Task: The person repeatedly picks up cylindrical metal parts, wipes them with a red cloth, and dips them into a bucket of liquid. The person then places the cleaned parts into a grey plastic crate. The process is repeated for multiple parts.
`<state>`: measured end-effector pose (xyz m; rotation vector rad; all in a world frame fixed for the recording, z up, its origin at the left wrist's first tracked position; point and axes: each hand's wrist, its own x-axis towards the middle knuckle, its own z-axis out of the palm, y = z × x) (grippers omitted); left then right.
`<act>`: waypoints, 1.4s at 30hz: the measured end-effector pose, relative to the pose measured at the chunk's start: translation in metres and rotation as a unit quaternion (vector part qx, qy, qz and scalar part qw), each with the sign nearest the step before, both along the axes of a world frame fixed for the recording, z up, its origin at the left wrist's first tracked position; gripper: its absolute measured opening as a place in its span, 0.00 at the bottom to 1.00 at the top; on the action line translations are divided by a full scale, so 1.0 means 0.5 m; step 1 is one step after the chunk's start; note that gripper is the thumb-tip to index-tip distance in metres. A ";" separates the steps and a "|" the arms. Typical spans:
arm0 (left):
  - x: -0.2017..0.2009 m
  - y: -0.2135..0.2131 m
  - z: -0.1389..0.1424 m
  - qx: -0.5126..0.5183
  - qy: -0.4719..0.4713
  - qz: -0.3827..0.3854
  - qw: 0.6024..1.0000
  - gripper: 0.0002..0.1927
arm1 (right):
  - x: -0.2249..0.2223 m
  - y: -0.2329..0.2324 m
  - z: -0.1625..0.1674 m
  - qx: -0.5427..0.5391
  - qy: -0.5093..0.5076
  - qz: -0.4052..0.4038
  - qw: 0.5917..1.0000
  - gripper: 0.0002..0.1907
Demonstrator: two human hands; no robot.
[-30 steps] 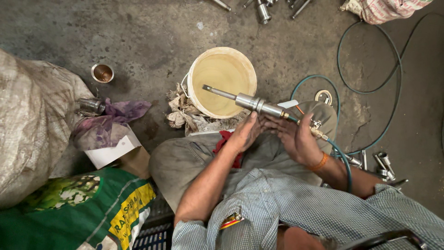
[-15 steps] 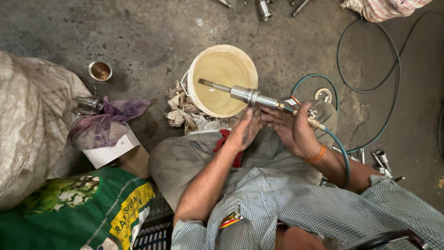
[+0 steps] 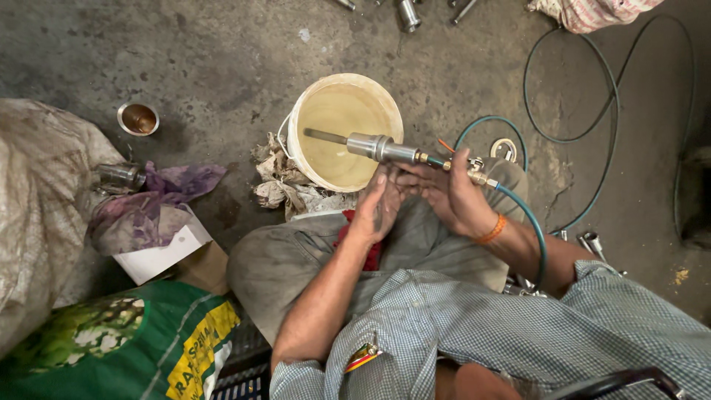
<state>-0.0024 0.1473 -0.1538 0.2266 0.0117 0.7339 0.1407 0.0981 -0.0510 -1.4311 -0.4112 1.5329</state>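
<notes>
Head view, looking straight down at a seated person. The right hand (image 3: 455, 194) is closed around the rear of a metal air tool (image 3: 385, 149), fingers wrapped at the brass fitting where a teal hose (image 3: 529, 222) joins; an orange band circles that wrist. The tool lies nearly level, its thin shaft pointing toward 9 o'clock over the mouth of a cream bucket (image 3: 304, 159) that holds yellowish liquid. The left hand (image 3: 379, 207) lies just below the tool body at 6 o'clock from it, fingers extended and loosely together, tips meeting the right hand's fingers; whether it grips anything cannot be told. Both forearms converge from the lower frame across the grey-trousered knees, with a red cloth (image 3: 363, 244) between them. Crumpled rags (image 3: 278, 178) press against the bucket's rim at 8 o'clock. Bare concrete floor (image 3: 222, 67) lies open from 10 to 12 o'clock of the bucket. At 9 o'clock, well apart, sit a small metal cup (image 3: 138, 118), a purple rag (image 3: 159, 200) and a woven sack (image 3: 41, 215). A green printed bag (image 3: 111, 348) closes the 7 o'clock corner. Hose loops occupy the floor at 2 o'clock.
</notes>
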 end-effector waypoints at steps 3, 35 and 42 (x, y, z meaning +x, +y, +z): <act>-0.006 0.010 0.008 -0.014 -0.009 0.002 1.000 0.33 | 0.000 0.012 -0.003 0.001 -0.003 0.009 1.000 0.53; 0.010 -0.021 -0.009 -0.051 -0.012 -0.003 0.999 0.35 | 0.030 -0.076 -0.039 0.065 -0.074 0.000 0.995 0.39; 0.018 -0.073 -0.024 -0.109 0.041 -0.062 0.991 0.41 | -0.014 -0.219 -0.049 0.197 -0.414 0.067 0.886 0.35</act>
